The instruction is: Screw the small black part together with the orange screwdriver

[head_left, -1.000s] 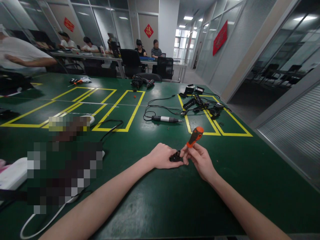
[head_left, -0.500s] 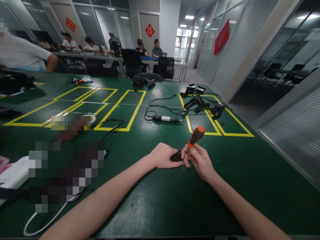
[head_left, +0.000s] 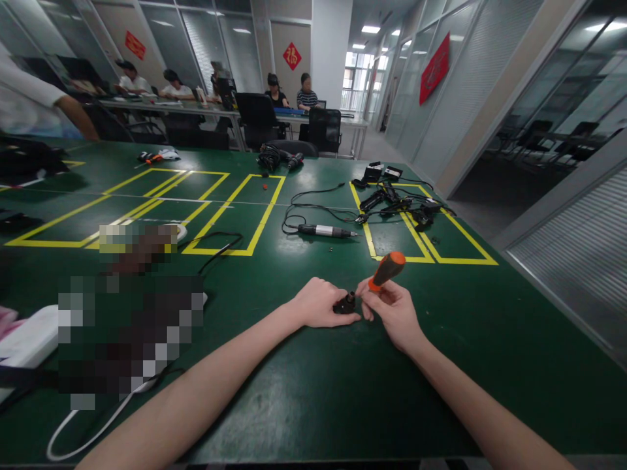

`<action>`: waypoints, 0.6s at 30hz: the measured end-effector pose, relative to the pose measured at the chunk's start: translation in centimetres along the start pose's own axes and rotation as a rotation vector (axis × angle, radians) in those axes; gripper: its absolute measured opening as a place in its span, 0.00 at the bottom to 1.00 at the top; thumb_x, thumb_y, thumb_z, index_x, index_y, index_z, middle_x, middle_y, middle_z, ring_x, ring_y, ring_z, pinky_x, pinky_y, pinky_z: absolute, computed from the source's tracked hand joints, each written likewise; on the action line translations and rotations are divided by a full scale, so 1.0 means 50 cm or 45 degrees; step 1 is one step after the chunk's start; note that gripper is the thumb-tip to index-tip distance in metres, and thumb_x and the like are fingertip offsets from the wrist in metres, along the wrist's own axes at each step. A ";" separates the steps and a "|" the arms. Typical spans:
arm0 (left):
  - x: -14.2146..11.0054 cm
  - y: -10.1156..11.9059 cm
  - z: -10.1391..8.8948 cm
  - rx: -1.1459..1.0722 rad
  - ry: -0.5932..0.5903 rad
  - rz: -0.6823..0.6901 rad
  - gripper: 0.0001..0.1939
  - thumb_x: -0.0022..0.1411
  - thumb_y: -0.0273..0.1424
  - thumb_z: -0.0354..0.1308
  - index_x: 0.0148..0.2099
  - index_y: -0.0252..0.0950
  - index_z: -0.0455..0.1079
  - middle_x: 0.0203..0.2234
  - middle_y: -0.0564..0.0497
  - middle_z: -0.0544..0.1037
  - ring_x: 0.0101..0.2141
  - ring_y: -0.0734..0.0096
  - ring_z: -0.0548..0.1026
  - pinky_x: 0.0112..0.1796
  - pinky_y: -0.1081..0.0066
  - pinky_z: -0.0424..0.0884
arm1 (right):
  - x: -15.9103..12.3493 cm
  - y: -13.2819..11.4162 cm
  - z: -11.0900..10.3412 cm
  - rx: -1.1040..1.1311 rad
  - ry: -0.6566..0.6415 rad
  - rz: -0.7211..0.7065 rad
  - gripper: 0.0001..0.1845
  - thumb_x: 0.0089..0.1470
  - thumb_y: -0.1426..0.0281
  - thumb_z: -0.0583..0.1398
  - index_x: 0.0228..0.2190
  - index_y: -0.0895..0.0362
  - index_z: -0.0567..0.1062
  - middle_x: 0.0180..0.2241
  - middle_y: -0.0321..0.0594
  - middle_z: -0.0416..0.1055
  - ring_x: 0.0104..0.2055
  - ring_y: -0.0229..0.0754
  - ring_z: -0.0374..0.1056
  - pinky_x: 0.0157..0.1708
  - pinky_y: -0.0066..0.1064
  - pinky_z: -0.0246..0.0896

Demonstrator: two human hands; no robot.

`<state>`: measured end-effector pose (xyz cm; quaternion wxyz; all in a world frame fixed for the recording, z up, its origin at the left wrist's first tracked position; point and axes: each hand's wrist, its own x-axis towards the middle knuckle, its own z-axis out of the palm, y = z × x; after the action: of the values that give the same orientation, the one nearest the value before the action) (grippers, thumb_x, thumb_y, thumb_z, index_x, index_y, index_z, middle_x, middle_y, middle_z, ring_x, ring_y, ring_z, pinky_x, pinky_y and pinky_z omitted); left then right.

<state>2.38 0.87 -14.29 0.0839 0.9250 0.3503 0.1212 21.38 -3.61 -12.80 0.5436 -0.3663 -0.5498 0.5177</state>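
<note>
On the green table (head_left: 274, 391), my left hand (head_left: 318, 304) is closed round a small black part (head_left: 345, 303) with a short round stub on top. Most of that part is hidden by my fingers, so its kind does not show. Just to its right, my right hand (head_left: 390, 307) grips a screwdriver (head_left: 388, 269) with an orange and dark handle. The handle leans up and to the right. Its shaft and tip are hidden behind my fingers, and I cannot tell whether the tip touches the part.
Beyond my hands lies a corded electric screwdriver (head_left: 326, 231). Black parts and cables (head_left: 392, 199) sit in a yellow-taped area at the back right. A coiled black cable (head_left: 274, 156) is at the far edge. A white cable (head_left: 63, 431) curves at the left. Several people sit behind.
The screwdriver's handle has shifted slightly right and leans a little more. My right hand has moved slightly away from the black part. The co-worker at the far left has moved left.
</note>
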 end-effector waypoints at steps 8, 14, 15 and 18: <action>-0.001 0.001 0.001 0.029 0.009 0.008 0.27 0.67 0.54 0.54 0.28 0.37 0.70 0.21 0.50 0.79 0.24 0.64 0.79 0.26 0.70 0.51 | -0.005 0.000 0.006 0.030 -0.072 -0.047 0.15 0.60 0.56 0.67 0.36 0.56 0.79 0.27 0.37 0.76 0.20 0.36 0.70 0.20 0.29 0.67; 0.000 0.000 0.001 0.034 0.017 0.008 0.28 0.67 0.55 0.54 0.27 0.37 0.70 0.21 0.49 0.79 0.25 0.64 0.79 0.25 0.69 0.50 | -0.005 0.002 0.006 0.032 -0.050 -0.070 0.15 0.58 0.58 0.69 0.30 0.56 0.76 0.21 0.33 0.71 0.19 0.34 0.66 0.21 0.26 0.64; 0.000 0.000 0.002 0.036 0.018 0.007 0.28 0.67 0.56 0.54 0.27 0.37 0.70 0.21 0.49 0.78 0.25 0.64 0.79 0.25 0.69 0.50 | -0.004 0.000 0.005 0.007 -0.042 -0.067 0.16 0.58 0.58 0.69 0.29 0.56 0.76 0.20 0.33 0.70 0.18 0.34 0.65 0.20 0.26 0.63; 0.000 0.000 0.003 0.042 0.019 0.008 0.28 0.67 0.55 0.54 0.27 0.37 0.69 0.21 0.49 0.79 0.24 0.65 0.78 0.25 0.69 0.51 | 0.000 -0.005 -0.001 -0.052 -0.023 -0.059 0.17 0.57 0.57 0.70 0.28 0.57 0.78 0.22 0.33 0.70 0.18 0.33 0.65 0.20 0.26 0.63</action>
<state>2.41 0.86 -14.42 0.0658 0.9264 0.3499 0.1226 21.47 -3.64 -12.55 0.5429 -0.3598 -0.5736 0.4968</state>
